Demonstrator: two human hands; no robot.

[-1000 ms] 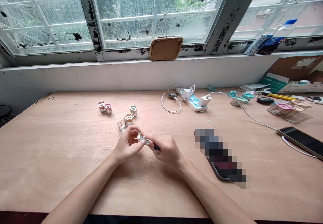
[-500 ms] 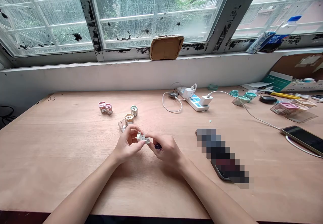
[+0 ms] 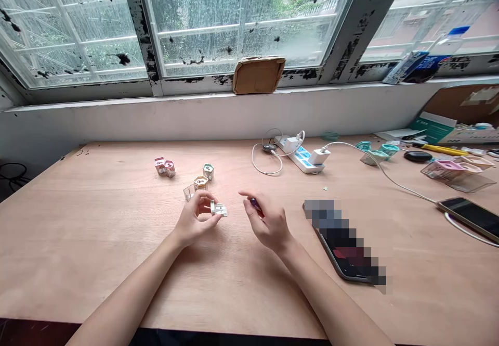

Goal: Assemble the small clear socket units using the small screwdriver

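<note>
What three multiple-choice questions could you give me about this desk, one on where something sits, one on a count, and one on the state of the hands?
1. Where is the brown cardboard square?
A) On the window ledge
B) On the floor
C) Inside a clear box

2. How many white chargers are plugged into the blue-and-white power strip?
A) One
B) Two
C) Five

3. How do the left hand and right hand stand?
A) Both on one piece
B) Apart, the left holding a small white block
C) Both lying flat, palms down

Answers:
1. A: it stands on the ledge against the window frame.
2. B: one charger sits near the strip's far end, another further along.
3. B: a gap shows between the hands.
</note>
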